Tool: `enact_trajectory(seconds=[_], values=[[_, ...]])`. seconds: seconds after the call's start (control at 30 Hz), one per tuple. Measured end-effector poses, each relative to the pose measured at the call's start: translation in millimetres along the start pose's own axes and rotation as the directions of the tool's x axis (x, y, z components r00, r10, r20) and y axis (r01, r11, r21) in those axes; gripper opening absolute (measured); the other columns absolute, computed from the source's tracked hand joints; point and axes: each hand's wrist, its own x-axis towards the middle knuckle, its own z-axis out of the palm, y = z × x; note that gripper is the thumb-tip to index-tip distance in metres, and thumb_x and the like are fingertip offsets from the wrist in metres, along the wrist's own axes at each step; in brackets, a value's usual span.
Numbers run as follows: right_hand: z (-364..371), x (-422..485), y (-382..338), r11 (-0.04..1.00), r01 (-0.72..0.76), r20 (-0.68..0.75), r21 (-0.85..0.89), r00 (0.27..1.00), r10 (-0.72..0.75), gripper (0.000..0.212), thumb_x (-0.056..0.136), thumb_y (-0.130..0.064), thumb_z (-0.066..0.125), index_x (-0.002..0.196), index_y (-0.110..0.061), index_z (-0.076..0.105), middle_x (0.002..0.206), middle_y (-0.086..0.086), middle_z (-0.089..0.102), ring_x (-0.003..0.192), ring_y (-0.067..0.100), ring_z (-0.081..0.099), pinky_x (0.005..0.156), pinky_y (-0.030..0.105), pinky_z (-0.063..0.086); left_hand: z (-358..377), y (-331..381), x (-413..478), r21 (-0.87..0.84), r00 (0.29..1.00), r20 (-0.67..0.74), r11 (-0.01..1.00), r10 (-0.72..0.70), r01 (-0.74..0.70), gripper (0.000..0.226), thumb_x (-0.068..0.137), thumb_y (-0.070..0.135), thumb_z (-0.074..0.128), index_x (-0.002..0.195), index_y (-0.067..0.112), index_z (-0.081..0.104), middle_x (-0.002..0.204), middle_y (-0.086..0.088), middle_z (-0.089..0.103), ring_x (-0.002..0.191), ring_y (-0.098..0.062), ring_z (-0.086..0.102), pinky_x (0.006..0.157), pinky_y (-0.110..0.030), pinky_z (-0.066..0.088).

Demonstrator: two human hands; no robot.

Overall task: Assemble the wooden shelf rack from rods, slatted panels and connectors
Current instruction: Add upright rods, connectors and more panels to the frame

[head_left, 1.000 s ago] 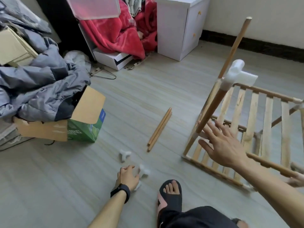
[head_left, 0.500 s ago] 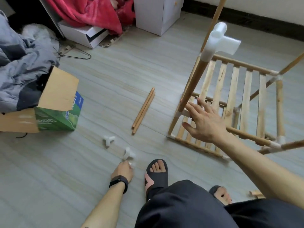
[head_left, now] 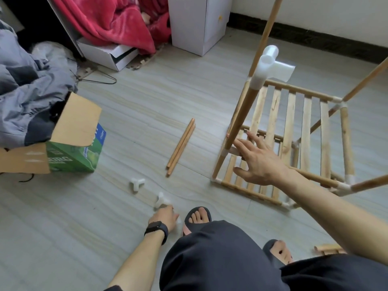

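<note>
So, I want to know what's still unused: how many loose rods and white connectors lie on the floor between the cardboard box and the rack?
Rods: 2, side by side.
White connectors: 2, the second by the fingertips of the left hand.
A white blur beside that hand may be a third; too unclear.
Total: 4 certain.

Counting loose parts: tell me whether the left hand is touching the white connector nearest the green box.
Apart. The head view shows a strip of bare floor between the left hand and the white connector.
</note>
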Motion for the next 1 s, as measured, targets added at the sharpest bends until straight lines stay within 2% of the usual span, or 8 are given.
enact_trajectory(seconds=[0.2,0.27,0.37,0.43,0.53,0.67,0.77,1.0], values=[[-9,2,-4,0.995,-0.037,0.151,0.090,0.988,0.024,0.100,0.085,-0.051,0.054,0.158,-0.041,-0.015,0.170,0.000,0.012,0.156,0.027,-0.013,0.126,0.052,0.001,-81,74,-22,-0.416,0.946,-0.068,0.853,0.316,-0.315,0.044,0.094,0.060,0.054,0.086,0.019,0.069,0.075,0.004,0.073,0.073,-0.013,0.069,0.075,-0.033,0.057],[-25,0,-10,0.942,-0.112,0.207,0.315,0.977,0.046,0.103,0.081,-0.039,0.061,0.160,-0.042,-0.004,0.169,0.003,0.013,0.156,0.026,-0.003,0.126,0.049,0.011,-115,104,-43,-0.485,0.882,-0.118,0.749,0.456,-0.452,0.050,0.090,0.067,0.054,0.085,0.021,0.071,0.071,0.005,0.072,0.069,-0.011,0.067,0.068,-0.028,0.055],[-57,-20,-9,0.505,-0.148,0.148,0.850,0.988,0.042,0.086,0.075,-0.027,0.066,0.154,-0.041,0.035,0.155,0.003,0.042,0.140,0.021,0.045,0.104,0.032,0.047,-158,148,-78,-0.556,0.767,-0.218,0.569,0.603,-0.605,0.052,0.085,0.071,0.057,0.084,0.021,0.073,0.068,0.003,0.070,0.064,-0.011,0.066,0.063,-0.024,0.054],[-79,-43,-2,0.287,-0.082,0.061,0.954,0.995,0.083,0.060,0.080,-0.026,0.065,0.140,-0.031,0.056,0.134,0.003,0.062,0.119,0.022,0.065,0.091,0.029,0.056,-178,177,-99,-0.554,0.706,-0.288,0.489,0.647,-0.674,0.043,0.089,0.067,0.057,0.081,0.028,0.072,0.068,0.003,0.070,0.063,-0.011,0.067,0.062,-0.023,0.055],[-109,-77,11,0.145,0.004,-0.033,0.989,0.980,0.196,0.044,0.090,-0.040,0.065,0.130,-0.023,0.066,0.118,0.006,0.073,0.108,0.027,0.071,0.092,0.036,0.057,-201,222,-123,-0.595,0.642,-0.325,0.378,0.695,-0.710,0.031,0.094,0.057,0.054,0.089,0.032,0.072,0.074,0.006,0.071,0.065,-0.011,0.068,0.063,-0.023,0.057],[-147,-115,28,0.042,0.120,-0.127,0.992,0.907,0.402,0.035,0.093,-0.044,0.068,0.119,-0.021,0.072,0.112,0.009,0.076,0.103,0.030,0.074,0.087,0.035,0.060,-220,287,-152,-0.782,0.616,-0.215,0.245,0.758,-0.574,0.025,0.097,0.046,0.057,0.107,0.030,0.075,0.089,0.005,0.070,0.072,-0.011,0.066,0.066,-0.023,0.055],[-172,-142,40,0.093,0.238,-0.250,0.967,0.802,0.542,0.031,0.086,-0.038,0.071,0.113,-0.022,0.073,0.107,0.008,0.077,0.099,0.029,0.075,0.083,0.032,0.062,-227,333,-173,-0.824,0.544,-0.149,0.201,0.826,-0.530,0.020,0.100,0.035,0.057,0.108,0.030,0.075,0.093,0.001,0.072,0.076,-0.012,0.066,0.068,-0.026,0.053],[-198,-194,69,0.559,0.149,-0.548,0.816,0.509,0.664,0.026,0.092,-0.029,0.073,0.116,-0.021,0.070,0.107,-0.002,0.074,0.095,0.015,0.073,0.083,0.034,0.061,-209,402,-210,-0.825,0.497,-0.157,0.164,0.853,-0.541,0.025,0.096,0.040,0.062,0.119,0.029,0.065,0.106,-0.003,0.074,0.086,-0.018,0.074,0.069,-0.025,0.055]])
